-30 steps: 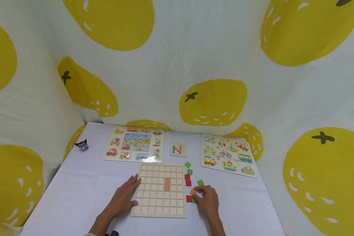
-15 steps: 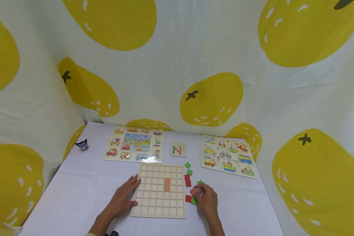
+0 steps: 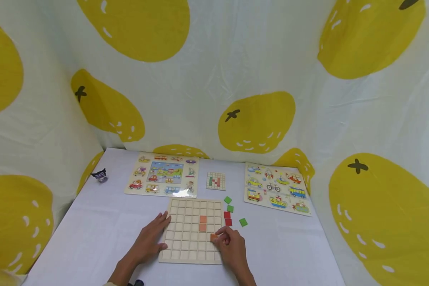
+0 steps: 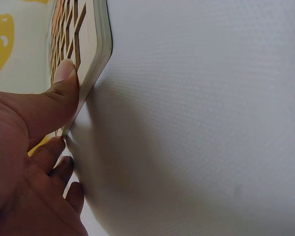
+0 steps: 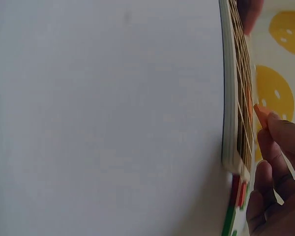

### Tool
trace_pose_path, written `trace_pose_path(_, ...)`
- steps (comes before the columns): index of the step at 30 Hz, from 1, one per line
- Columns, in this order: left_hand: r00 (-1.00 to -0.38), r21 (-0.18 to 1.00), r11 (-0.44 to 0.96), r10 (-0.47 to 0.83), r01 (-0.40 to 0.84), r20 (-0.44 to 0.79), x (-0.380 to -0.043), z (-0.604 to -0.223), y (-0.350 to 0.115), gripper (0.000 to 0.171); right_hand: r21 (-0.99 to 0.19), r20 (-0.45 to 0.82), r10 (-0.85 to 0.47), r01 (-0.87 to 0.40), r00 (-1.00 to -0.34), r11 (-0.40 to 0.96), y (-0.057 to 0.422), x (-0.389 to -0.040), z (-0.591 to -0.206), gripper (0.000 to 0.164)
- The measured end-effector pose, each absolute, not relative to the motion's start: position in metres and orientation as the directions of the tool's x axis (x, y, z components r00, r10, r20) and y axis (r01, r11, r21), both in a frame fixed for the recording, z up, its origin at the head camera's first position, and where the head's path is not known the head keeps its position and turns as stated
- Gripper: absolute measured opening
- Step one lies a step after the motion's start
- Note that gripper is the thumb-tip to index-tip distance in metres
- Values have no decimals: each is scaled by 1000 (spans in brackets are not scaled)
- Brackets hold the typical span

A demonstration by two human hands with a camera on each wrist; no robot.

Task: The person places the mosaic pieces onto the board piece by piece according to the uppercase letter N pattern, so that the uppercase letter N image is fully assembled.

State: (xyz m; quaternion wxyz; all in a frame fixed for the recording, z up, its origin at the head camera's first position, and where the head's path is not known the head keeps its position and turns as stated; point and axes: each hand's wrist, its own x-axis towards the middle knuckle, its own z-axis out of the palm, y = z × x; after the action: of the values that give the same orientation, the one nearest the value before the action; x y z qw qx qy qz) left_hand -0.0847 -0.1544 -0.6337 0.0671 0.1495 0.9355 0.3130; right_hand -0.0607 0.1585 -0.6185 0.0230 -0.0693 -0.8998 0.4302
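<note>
Orange tile (image 3: 213,237): your right hand (image 3: 231,248) is pinching it, tilted, above the right side of the wooden board (image 3: 191,261); your left hand (image 3: 150,238), thumb spread, is resting at the board's left edge. You're probably needing to level the tile before releasing.

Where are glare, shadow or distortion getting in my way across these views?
Head: bright glare on the lower right corner of the left puzzle; left wrist: a broad soft shadow on the white cloth beside the grid board and left hand; right wrist: dull light, the grid board's edge looks bowed, its squares barely readable edge-on, though the orange tile shows.
</note>
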Motion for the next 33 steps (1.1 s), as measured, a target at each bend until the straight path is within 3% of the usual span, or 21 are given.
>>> trace_pose_path(11,-944,626,745,327,231,-42,-85,-632,-154,100,-743,26,147,80,-989,664,126,-71,-624,18)
trace_pose_path(24,-944,627,746,325,224,-49,-85,-633,-155,101,-694,-28,152,129,-988,708,115,-78,-621,17)
trace_pose_path(33,-944,627,745,326,228,-44,-85,-632,-155,99,-757,-12,134,96,-991,646,127,-76,-619,15)
